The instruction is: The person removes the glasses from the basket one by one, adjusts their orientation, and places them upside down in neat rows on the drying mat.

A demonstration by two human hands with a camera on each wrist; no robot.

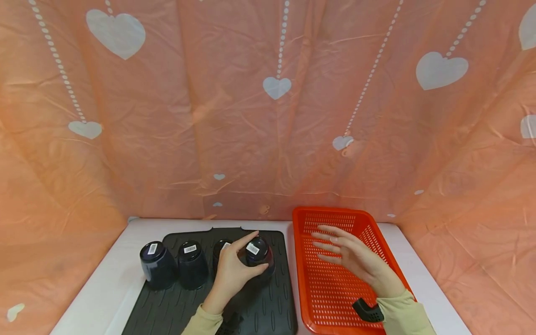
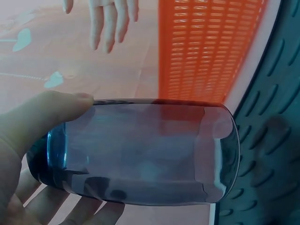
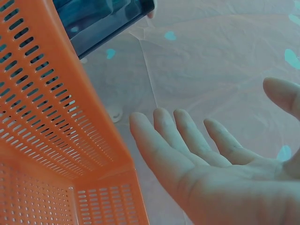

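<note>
My left hand (image 1: 231, 273) grips a dark tinted drinking glass (image 1: 260, 250) around its base end, thumb on one side and fingers on the other. The glass is upside down, with a white label on its upturned base. In the left wrist view, the clear body of this glass (image 2: 140, 150) shows above the dark ridged mat (image 2: 262, 154). My right hand (image 1: 358, 258) hovers over the red-orange plastic basket (image 1: 302, 279), fingers extended and thumb apart. Nothing is in its palm (image 3: 225, 178) in the right wrist view.
Two more upturned dark glasses (image 1: 158, 267) (image 1: 193, 267) stand at the mat's left side. Another glass (image 1: 217, 251) is partly hidden behind my left hand. The mat and basket lie side by side on a white table (image 1: 96, 288), with a heart-patterned orange curtain (image 1: 234, 116) behind.
</note>
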